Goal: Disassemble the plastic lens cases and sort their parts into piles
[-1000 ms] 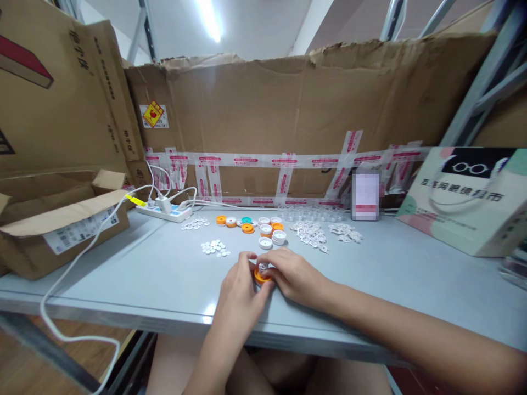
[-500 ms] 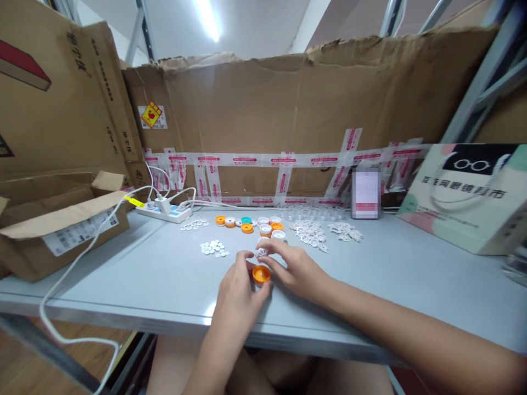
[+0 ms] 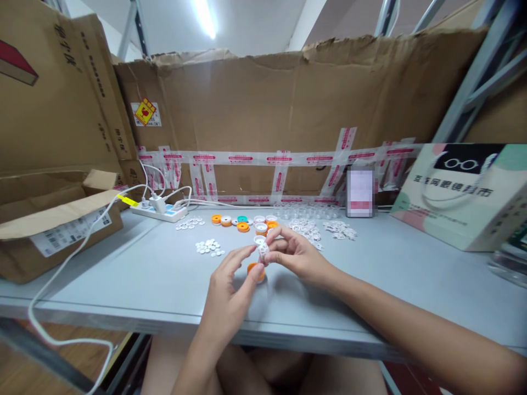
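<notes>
Between the thumb and fingers of my right hand (image 3: pixel 302 257) is a small white openwork plastic piece (image 3: pixel 263 250). My left hand (image 3: pixel 228 288) is close on its left side, index finger and thumb spread apart; whether a fingertip touches the piece is unclear. Below, an orange round cup (image 3: pixel 251 269) rests on the table, partly covered by my left thumb. A white round cap (image 3: pixel 259 240) shows just behind the held piece.
Orange caps (image 3: pixel 243 226), a teal cap (image 3: pixel 241 219) and white discs (image 3: pixel 209 247) lie farther back. White plastic pieces (image 3: pixel 340 230) are heaped right of them, before clear cups (image 3: pixel 307 210). A power strip (image 3: pixel 158 212), phone (image 3: pixel 359 192) and paper bag (image 3: pixel 457 197) stand around.
My left hand has let go of the orange cup and risen toward the white piece, its fingers spreading. My right hand still holds that piece, now above the cup. The view has shifted slightly.
</notes>
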`<state>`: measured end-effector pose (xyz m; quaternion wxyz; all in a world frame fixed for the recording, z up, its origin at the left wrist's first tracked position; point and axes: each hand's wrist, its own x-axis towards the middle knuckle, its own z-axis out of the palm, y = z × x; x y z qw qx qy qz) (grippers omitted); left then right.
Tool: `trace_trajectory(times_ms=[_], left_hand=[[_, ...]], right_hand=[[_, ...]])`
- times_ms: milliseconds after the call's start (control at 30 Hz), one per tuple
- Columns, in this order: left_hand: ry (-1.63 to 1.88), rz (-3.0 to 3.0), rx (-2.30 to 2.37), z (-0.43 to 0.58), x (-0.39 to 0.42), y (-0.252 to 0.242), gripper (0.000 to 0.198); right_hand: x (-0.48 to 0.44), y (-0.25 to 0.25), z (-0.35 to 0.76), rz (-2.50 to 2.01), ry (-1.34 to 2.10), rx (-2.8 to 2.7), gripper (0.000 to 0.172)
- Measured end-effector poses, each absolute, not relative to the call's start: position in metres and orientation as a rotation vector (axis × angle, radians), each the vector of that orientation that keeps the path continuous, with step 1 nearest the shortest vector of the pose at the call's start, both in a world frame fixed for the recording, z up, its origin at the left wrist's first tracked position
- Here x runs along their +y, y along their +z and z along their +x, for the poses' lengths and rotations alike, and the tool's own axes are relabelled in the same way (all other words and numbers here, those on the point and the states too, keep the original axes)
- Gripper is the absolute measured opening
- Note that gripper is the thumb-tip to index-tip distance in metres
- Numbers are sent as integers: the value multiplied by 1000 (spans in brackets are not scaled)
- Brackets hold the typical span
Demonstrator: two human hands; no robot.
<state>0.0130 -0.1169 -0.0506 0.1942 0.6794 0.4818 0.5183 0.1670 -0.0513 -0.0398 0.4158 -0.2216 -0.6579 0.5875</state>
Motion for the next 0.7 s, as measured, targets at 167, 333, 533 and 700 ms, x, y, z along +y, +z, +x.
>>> trace_trajectory(times_ms=[167,333,533,700], left_hand=[[1480,1817,1141,16,-117,-45,23],[1652,1932,1259,17,-116,-49,19],[1755,2305,1380,19,-116,-54,22],[1824,2530,1396,21,-114,-59,26]], right_hand=[[-55,-37,167,-582,1525,-1632,25],[-54,-33,169,-642,1494,-1615,19],[-58,-27,172,-698,1524,-1676,24],[-58,-30,172,-726,1589,-1662,29]])
